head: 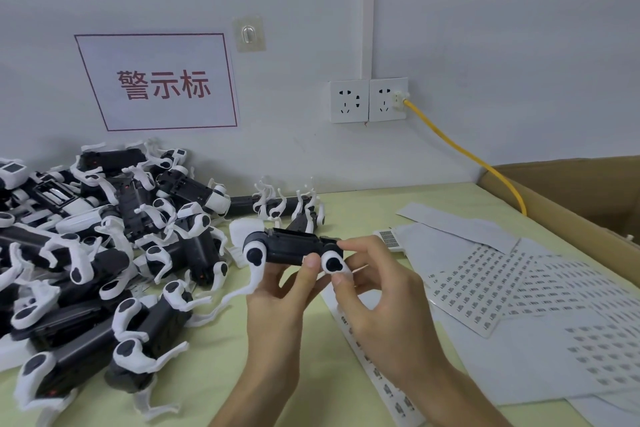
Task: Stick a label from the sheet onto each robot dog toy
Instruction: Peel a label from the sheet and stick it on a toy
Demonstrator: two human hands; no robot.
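Pale green counter (263, 350) against a white wall, cut off at bottom and both sides. Cardboard box (568, 198) at right, only a flap and rim in view; interior hidden. Heap of black-and-white robot dog toys (104, 253) at left, tangled, legs overlapping, count not readable; leftmost ones run out of frame. Overlapping label sheets (512, 288) at right on the counter, rows of small dark labels, print too small to read; lower sheets cropped by the frame edge. Narrow label strip (377, 371) lying under the right forearm, partly covered. Red-bordered sign (162, 83) on wall. Double wall socket (369, 100) with a yellow cable (460, 152) plugged in, running down behind the box flap.

One robot dog toy (291, 248) held above the counter, centre frame, lengthwise left to right. Left hand (277, 305) grasping it from below, thumb up on the body. Right hand (377, 288) pinching the toy's right end, thumb and forefinger closed on it. Label between fingertips not discernible. Underside of the toy hidden.
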